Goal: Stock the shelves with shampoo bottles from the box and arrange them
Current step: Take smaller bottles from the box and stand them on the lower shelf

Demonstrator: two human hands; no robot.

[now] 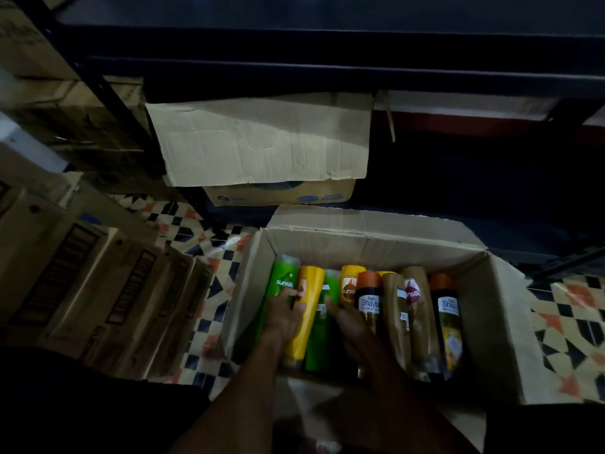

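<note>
**A:** Which way do the bottles lie from the hands?

**B:** They lie flat, side by side in the open box (376, 244), long axes running roughly 12 to 6. On the black ones the orange caps sit at the 12 end. Both forearms come in from 6, so the hands meet the bottles lengthwise.

**A:** Which hand is on what?

**B:** The left hand (286, 317) lies over the yellow bottle (311, 283), fingers curled onto its upper half. Its fingertips also brush the green bottle (284, 273) at its 9 side. The right hand (348, 322) is at 3 o'clock of the left. Its thumb rests against a second green bottle (322, 342), but the fingers are hidden down among the bottles, so I cannot tell whether it grips anything.

**A:** So the yellow one comes out first?

**B:** Likely. The left hand is the nearer one, and a straight lift, then a swing toward 12, should clear it.

**A:** Where does it go?

**B:** The shelves (327, 67) stand at 12 of the box, dark and hard to read. A creased cardboard sheet (262, 139) hangs over the front at 11.

**A:** And the surroundings?

**B:** The box sits on a patterned tile floor (196, 221), with stacked cartons (82, 273) at 9. The light is dim, and the bottles are packed touching, so neighbours may shift.
</note>
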